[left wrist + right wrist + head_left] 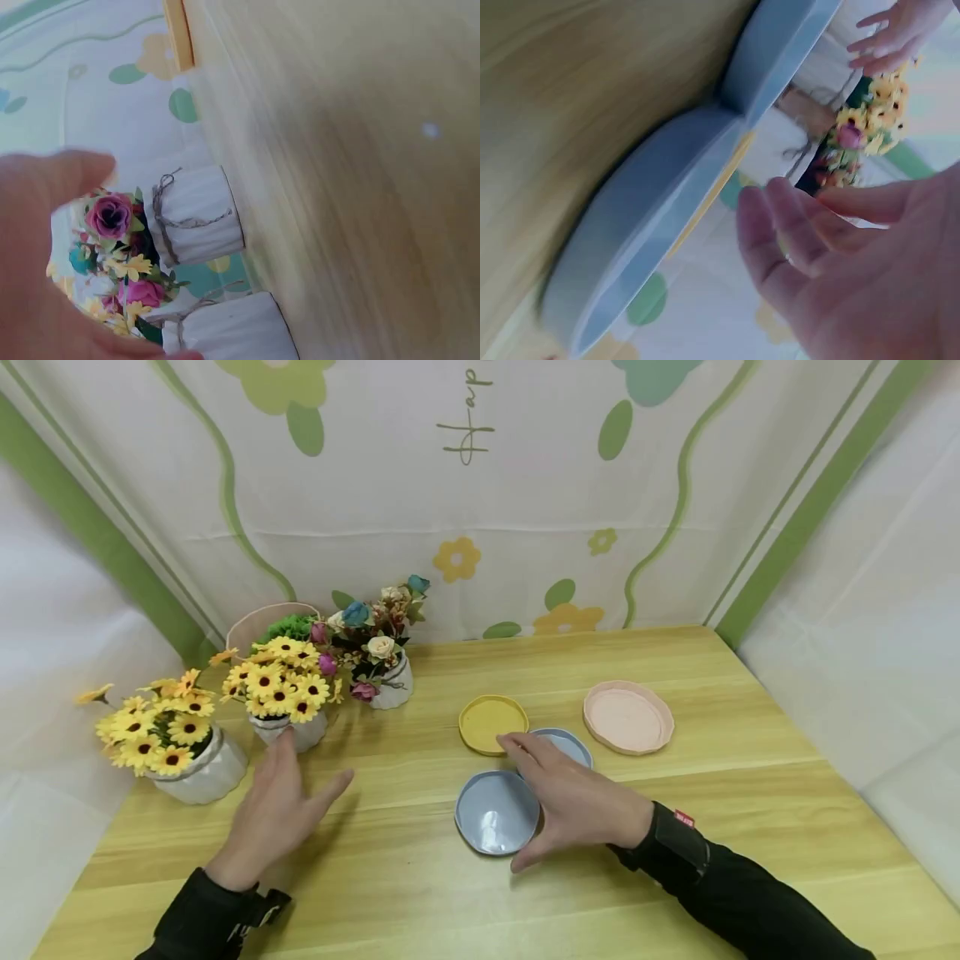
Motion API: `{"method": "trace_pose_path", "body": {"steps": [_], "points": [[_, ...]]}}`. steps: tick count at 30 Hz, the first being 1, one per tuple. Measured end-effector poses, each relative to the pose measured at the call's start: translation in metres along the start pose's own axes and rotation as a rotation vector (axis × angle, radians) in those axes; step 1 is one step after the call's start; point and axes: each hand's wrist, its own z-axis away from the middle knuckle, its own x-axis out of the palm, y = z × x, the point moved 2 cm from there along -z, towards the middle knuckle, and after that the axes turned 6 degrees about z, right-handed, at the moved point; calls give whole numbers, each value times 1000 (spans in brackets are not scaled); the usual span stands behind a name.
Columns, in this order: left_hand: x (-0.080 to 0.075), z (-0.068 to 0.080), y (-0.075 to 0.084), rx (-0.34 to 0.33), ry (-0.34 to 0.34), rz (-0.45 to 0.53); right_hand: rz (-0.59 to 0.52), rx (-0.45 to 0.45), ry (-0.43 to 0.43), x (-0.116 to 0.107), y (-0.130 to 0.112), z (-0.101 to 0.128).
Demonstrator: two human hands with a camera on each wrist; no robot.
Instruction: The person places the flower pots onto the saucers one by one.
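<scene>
My left hand (270, 818), fingers extended and thumb spread, reaches to the front of a white ribbed pot (306, 732) of yellow daisies. Whether the fingertips touch the pot, I cannot tell. In the left wrist view, twine is tied round a white pot (199, 217) beyond the thumb. My right hand (573, 797) hovers with parted fingers at the right side of a round grey-blue dish (491, 814) and holds nothing. A second grey-blue dish (567, 746) lies behind it, partly hidden by that hand. The right wrist view shows the fingers apart from the dish rims.
A yellow dish (491, 720) lies behind the blue ones, a scalloped pink dish (630, 717) to the right. Another daisy pot (206, 772) stands far left, and a pot of mixed flowers (396, 683) at the back. Behind the daisies rises green foliage (291, 627). Printed cloth (525, 510) hangs along the table's rear.
</scene>
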Motion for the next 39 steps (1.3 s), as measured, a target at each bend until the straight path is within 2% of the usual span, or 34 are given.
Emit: {"method": "trace_pose_path", "body": {"steps": [5,8,11,17,22,27,29,30,34,39], "points": [[-5,0,-12,-129,4,30,129,-36,-42,5,-10,-8],[-7,-3,-21,-165,-16,76,176,-34,-62,8,-12,-10],[-9,-10,-29,-152,-7,136,202,-23,-84,10,-13,-11],[-15,-28,-42,-80,81,220,198,-8,-146,17,-12,-15],[-18,-40,-50,-53,100,275,194,-22,-155,20,-11,-17],[-20,-52,-48,51,157,418,181,-15,-162,21,-11,-17],[-21,-56,-47,43,165,466,171,-10,-165,20,-12,-18],[-21,-57,-47,13,166,476,168,-7,-167,20,-13,-18],[-20,-65,-48,-29,213,556,169,-6,-169,17,-16,-21],[-18,-74,-49,-12,282,595,214,-13,-158,15,-19,-25]]}}
